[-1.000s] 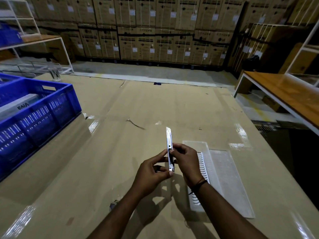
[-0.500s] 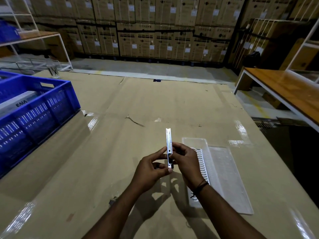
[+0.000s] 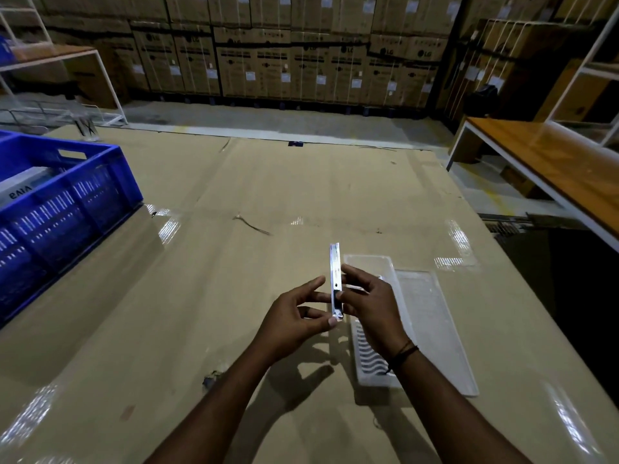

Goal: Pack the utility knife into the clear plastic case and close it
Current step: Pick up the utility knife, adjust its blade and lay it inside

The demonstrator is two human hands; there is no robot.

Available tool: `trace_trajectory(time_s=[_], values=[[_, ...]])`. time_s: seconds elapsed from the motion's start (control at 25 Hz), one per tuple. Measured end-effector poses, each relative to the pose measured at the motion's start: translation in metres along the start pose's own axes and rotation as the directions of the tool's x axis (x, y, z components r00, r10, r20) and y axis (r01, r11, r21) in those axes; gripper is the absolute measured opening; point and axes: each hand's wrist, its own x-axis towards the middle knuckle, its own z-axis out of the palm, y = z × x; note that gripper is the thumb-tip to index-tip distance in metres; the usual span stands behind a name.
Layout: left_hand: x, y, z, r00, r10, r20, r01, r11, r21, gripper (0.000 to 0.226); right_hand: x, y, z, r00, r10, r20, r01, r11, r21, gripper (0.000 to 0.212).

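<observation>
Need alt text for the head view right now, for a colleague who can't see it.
Both hands, left hand and right hand, hold a utility knife upright above a cardboard-covered table. An open clear plastic case lies flat just to the right; a blue crate sits far left.

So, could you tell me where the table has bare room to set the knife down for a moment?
The widest bare patch lies between the blue crate and the hands, left of the utility knife. The far table beyond the clear plastic case is also free. It is crowded at the right, where the open case lies under the right hand.
</observation>
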Motion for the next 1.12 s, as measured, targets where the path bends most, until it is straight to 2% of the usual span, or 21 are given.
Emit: trace_trajectory(time_s=[0.2, 0.28, 0.4, 0.52, 0.68, 0.84, 1.12], values=[[0.002, 0.001, 0.026, 0.997, -0.072, -0.005, 0.072, 0.988, 0.137, 0.062, -0.003, 0.006, -0.043, 0.993, -0.028, -0.112, -0.004, 0.962, -0.273, 0.056], [0.005, 0.001, 0.038, 0.996, -0.091, -0.02, 0.093, 0.978, 0.186, 0.061, -0.006, 0.012, -0.051, 0.994, -0.031, -0.102, -0.013, 0.916, -0.402, 0.051], [0.008, 0.004, 0.053, 0.994, -0.103, -0.036, 0.108, 0.965, 0.24, 0.072, -0.007, 0.025, -0.051, 0.997, -0.051, -0.064, 0.001, 0.79, -0.613, 0.032], [0.012, 0.002, 0.059, 0.997, -0.074, -0.003, 0.071, 0.944, 0.321, 0.079, -0.006, 0.033, -0.043, 0.995, -0.099, -0.032, 0.041, 0.652, -0.757, 0.028], [0.016, 0.003, 0.058, 0.996, -0.088, 0.012, 0.075, 0.914, 0.399, 0.078, -0.005, 0.034, -0.034, 0.993, -0.119, 0.005, 0.079, 0.627, -0.775, 0.031], [0.015, 0.003, 0.058, 0.995, -0.101, 0.025, 0.084, 0.923, 0.377, 0.077, -0.001, 0.036, -0.034, 1.0, -0.022, -0.005, 0.009, 0.611, -0.792, 0.03], [0.013, 0.001, 0.057, 0.992, -0.125, 0.034, 0.105, 0.929, 0.356, 0.078, 0.003, 0.038, -0.033, 0.997, 0.082, -0.007, -0.042, 0.44, -0.897, 0.035]])
